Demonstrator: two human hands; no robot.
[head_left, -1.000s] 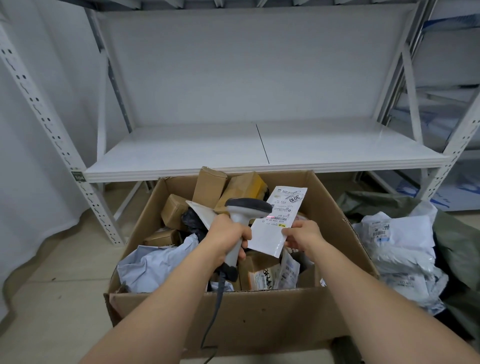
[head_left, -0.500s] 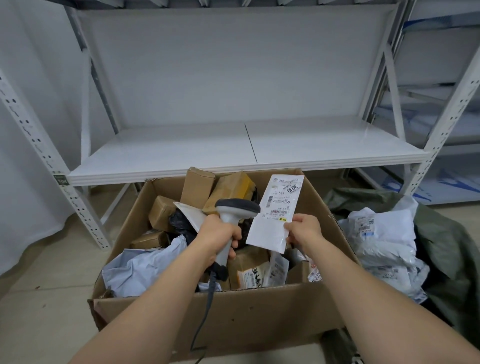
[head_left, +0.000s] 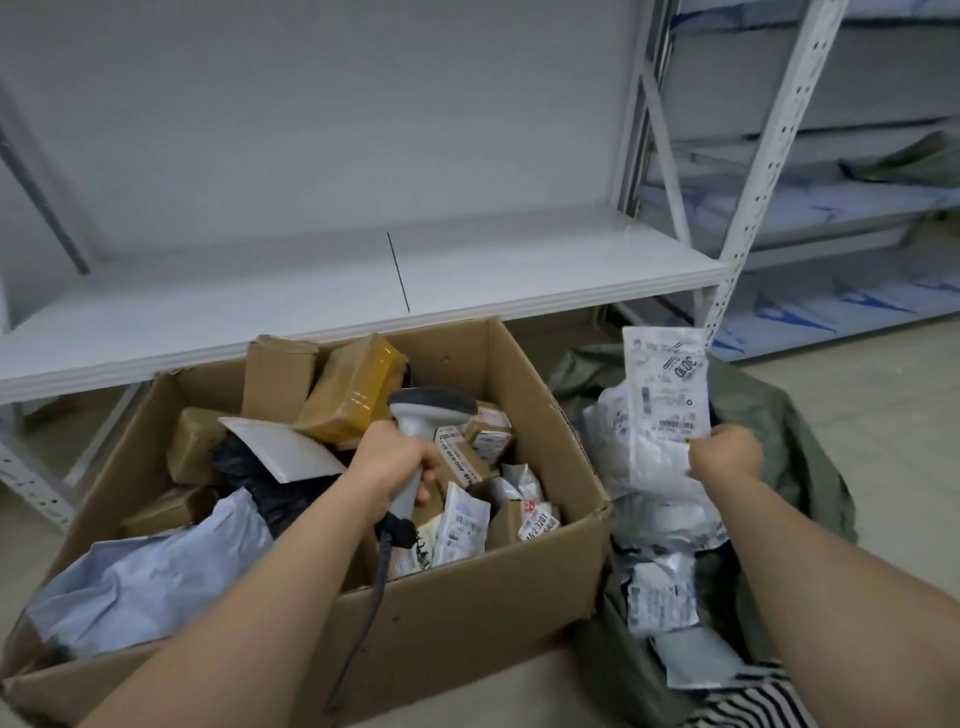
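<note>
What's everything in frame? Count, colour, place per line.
barcode scanner: 1, grey, above the box, corded.
labelled mailer: 1, white, held above the sack.
cardboard box: 1, brown, floor centre, full of parcels.
yellow-taped parcel: 1, yellow-brown, back of box.
brown parcels: several, brown, box's back left.
sack: 1, olive green, floor right of box, holding white mailers.
shelf racks: 2, white, behind box and far right.
left hand: 1, grips scanner handle.
right hand: 1, grips mailer's lower edge.

Soft, even indoor light; slight motion blur, wide-angle bending at edges.
</note>
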